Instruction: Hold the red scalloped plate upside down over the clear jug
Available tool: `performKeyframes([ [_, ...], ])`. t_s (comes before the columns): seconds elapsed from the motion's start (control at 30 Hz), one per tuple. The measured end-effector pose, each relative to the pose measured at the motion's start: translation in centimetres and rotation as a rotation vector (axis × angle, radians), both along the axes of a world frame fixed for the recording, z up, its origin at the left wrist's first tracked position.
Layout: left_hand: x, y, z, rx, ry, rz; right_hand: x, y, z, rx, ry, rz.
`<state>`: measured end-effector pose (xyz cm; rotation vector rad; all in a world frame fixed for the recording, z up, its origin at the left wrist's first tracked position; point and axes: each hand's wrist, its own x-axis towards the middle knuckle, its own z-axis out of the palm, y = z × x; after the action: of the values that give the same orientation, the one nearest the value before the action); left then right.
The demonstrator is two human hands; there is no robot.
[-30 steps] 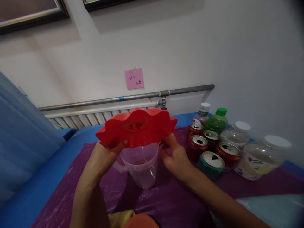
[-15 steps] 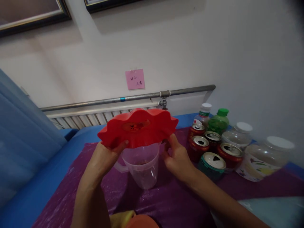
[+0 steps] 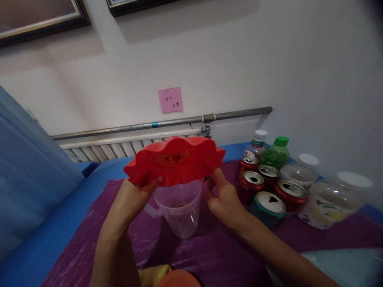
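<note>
A red plastic dish with a wavy rim (image 3: 191,171) is tilted above a clear plastic jug (image 3: 183,223). On its face there is an oval patch with a small dark label. My left hand (image 3: 130,199) grips the dish at its left edge, thumb on the near side. At the right edge, my right hand (image 3: 223,199) pinches it with bent fingers, some of them hidden. The jug stands upright on the purple sheet, its handle to the left and its far rim hidden by the dish. Something dark shows low inside the jug, too blurred to name.
Several open drink cans (image 3: 269,202) stand right of the jug. Behind them are a green-capped bottle (image 3: 277,153) and a white-capped bottle (image 3: 256,145), with clear jars (image 3: 330,205) further right. An orange round thing (image 3: 179,279) and a yellow cloth-like thing (image 3: 154,275) lie at the front.
</note>
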<state>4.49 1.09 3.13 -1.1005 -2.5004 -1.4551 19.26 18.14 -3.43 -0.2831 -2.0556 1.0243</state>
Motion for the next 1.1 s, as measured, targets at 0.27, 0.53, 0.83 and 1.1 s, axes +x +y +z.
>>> performKeyframes([
  [0.27,0.13,-0.04,-0.01,-0.028,-0.006,0.034,-0.03,0.31,-0.47,-0.004,-0.006,0.011],
  [0.53,-0.11,0.02,-0.16,-0.025,0.008,0.007,-0.01,0.51,-0.60,0.019,-0.002,0.030],
  [0.83,0.07,-0.07,0.00,-0.037,0.001,0.015,0.06,0.56,-0.55,0.031,0.005,0.052],
  [1.1,0.10,-0.02,0.07,-0.014,-0.010,0.006,0.15,0.47,-0.39,0.030,-0.005,0.050],
])
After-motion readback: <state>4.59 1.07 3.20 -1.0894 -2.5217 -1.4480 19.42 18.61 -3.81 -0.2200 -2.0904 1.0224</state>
